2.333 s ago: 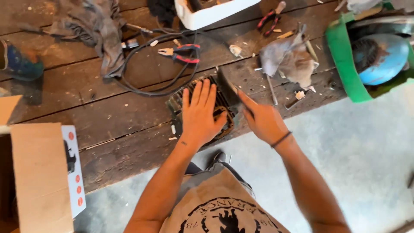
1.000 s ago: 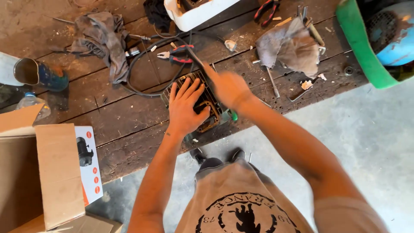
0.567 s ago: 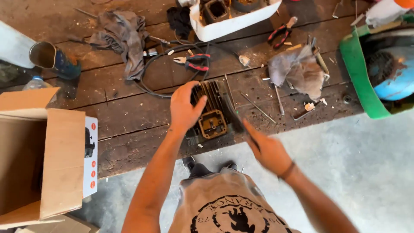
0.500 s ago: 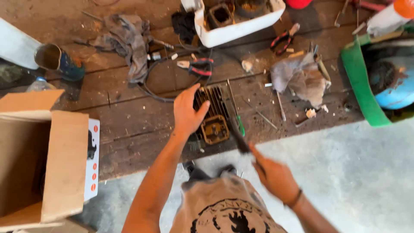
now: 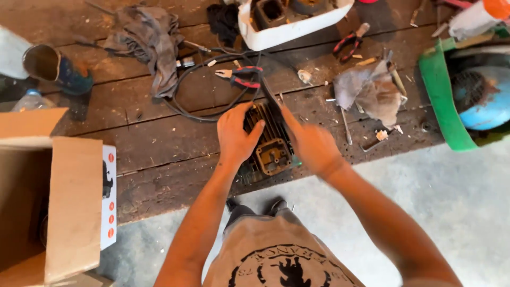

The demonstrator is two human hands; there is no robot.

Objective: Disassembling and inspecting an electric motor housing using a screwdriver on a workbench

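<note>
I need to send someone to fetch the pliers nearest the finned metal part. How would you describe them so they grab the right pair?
On the wooden workbench, find the finned metal part under the left hand. The pliers lie just beyond it, inside the loop of black cable. Their red-and-black handles point right; the other pair sits farther right, by the white tub.

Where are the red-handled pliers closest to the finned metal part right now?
In the head view, the red-handled pliers lie on the wooden bench, just beyond the left hand, over the black cable.
</note>
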